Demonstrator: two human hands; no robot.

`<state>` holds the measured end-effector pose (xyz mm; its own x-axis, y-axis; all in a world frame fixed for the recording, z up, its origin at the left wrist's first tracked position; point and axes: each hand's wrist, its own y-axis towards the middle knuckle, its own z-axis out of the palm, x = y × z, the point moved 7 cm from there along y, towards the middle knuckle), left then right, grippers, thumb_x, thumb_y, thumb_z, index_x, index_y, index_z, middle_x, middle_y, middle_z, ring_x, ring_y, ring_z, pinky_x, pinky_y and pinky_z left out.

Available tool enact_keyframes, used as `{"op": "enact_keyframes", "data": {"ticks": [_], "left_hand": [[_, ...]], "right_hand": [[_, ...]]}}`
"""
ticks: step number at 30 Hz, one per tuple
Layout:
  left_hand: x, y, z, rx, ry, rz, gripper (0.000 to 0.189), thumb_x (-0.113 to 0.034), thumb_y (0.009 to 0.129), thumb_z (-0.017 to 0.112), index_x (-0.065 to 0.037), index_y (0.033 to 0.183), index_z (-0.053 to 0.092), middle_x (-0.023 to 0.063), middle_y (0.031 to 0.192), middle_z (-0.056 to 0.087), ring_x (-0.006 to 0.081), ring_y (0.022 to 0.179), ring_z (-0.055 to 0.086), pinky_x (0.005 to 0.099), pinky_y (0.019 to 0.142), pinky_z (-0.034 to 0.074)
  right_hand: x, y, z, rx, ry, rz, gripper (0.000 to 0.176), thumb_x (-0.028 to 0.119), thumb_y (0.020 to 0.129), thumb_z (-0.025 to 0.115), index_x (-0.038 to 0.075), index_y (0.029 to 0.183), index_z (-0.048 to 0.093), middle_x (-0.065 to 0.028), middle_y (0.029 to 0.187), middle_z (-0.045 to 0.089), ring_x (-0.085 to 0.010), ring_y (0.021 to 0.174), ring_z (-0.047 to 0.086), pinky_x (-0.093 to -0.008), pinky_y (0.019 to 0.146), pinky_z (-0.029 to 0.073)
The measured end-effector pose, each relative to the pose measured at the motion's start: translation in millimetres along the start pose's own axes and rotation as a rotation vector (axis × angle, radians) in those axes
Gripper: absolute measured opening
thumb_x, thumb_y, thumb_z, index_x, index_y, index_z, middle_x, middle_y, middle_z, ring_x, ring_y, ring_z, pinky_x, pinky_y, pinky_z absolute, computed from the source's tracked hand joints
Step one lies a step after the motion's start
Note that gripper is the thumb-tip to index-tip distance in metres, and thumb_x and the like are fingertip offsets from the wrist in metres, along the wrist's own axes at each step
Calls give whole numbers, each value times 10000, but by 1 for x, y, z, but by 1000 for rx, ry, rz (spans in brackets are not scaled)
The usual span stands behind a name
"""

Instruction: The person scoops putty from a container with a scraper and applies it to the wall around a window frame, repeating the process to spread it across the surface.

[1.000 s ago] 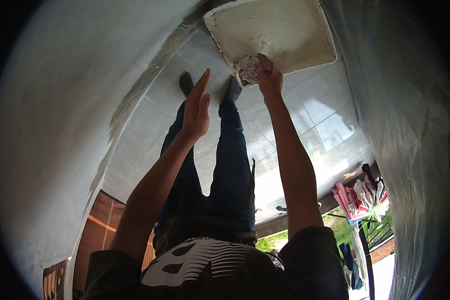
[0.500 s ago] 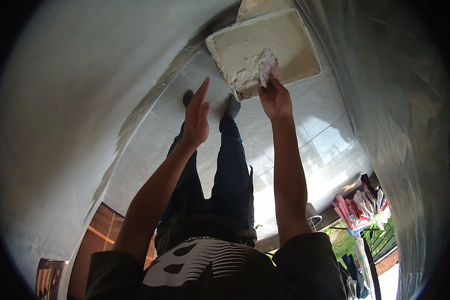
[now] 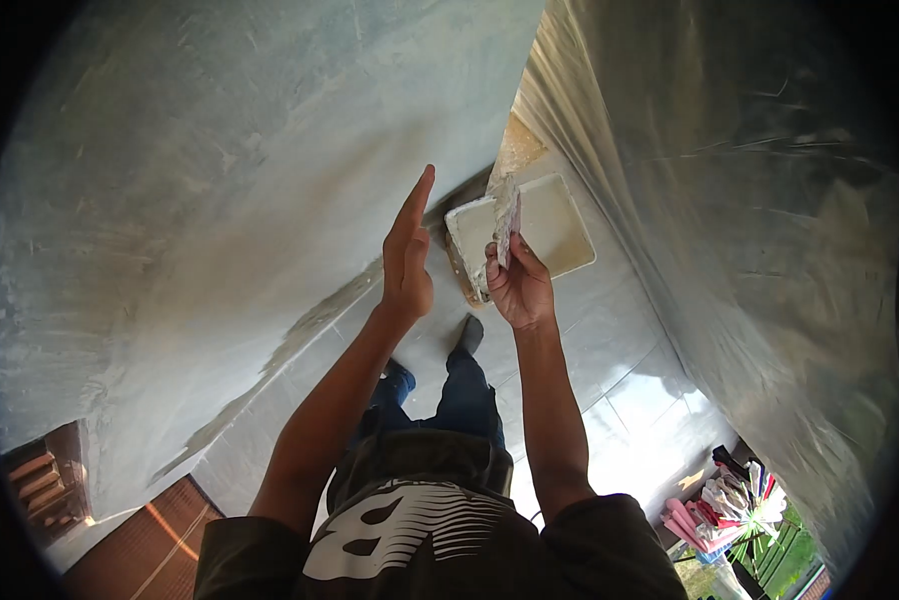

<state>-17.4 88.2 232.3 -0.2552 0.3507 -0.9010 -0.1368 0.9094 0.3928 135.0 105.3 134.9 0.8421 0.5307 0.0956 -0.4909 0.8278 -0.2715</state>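
My right hand (image 3: 525, 287) grips a flat scraper (image 3: 508, 215) between thumb and fingers, its blade upright and caked with pale wet putty. Below and behind it lies a shallow rectangular tray (image 3: 578, 218) with more of the creamy putty (image 3: 553, 222) in it. The scraper hides part of the tray's left half. My left hand (image 3: 408, 260) holds nothing; its fingers are straight and it is held edge-on, near the grey wall (image 3: 220, 220) and apart from the tray.
Clear plastic sheeting (image 3: 730, 250) hangs along the right side. Grey floor tiles (image 3: 610, 330) run underneath, with my feet (image 3: 467, 335) close to the tray. Pink and white items (image 3: 720, 510) are bunched at the lower right. A brick-coloured surface (image 3: 140, 545) shows lower left.
My right hand has lifted the scraper up from the tray, bringing putty with it. The view has tilted up, showing more wall, and the tray appears smaller and lower. My left hand stays open.
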Motion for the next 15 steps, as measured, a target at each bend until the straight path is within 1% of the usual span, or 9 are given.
{"op": "enact_keyframes", "data": {"ticks": [1,7,12,15], "left_hand": [[-17,6,-8,-12,-6,41,611,-287,1037,277,77,1524,344,236,1586,370,348,1499,319,430,1230,217],[-115,25,-66,-87,-91,234,637,-300,1021,258,87,1521,341,232,1591,365,344,1506,304,425,1235,207],[-181,12,-134,-119,-122,352,649,-315,1025,254,97,1521,330,230,1599,349,340,1515,281,428,1238,198],[-213,1,-172,-133,-164,444,645,-290,1011,260,95,1526,320,229,1604,342,338,1517,278,430,1239,198]], "right_hand": [[-6,-3,20,43,-25,-7,201,121,1006,602,26,1183,616,-114,1046,689,-229,916,701,-314,779,647],[-54,-21,124,216,-94,-17,213,123,1020,570,11,1198,596,-117,1013,694,-229,921,700,-320,744,640],[-119,-43,192,336,-91,-31,211,122,1014,579,3,1187,601,-117,993,687,-234,907,684,-320,737,634],[-160,-56,227,388,-104,-19,211,120,1009,589,-1,1181,604,-114,979,682,-243,908,673,-316,741,625]]}}
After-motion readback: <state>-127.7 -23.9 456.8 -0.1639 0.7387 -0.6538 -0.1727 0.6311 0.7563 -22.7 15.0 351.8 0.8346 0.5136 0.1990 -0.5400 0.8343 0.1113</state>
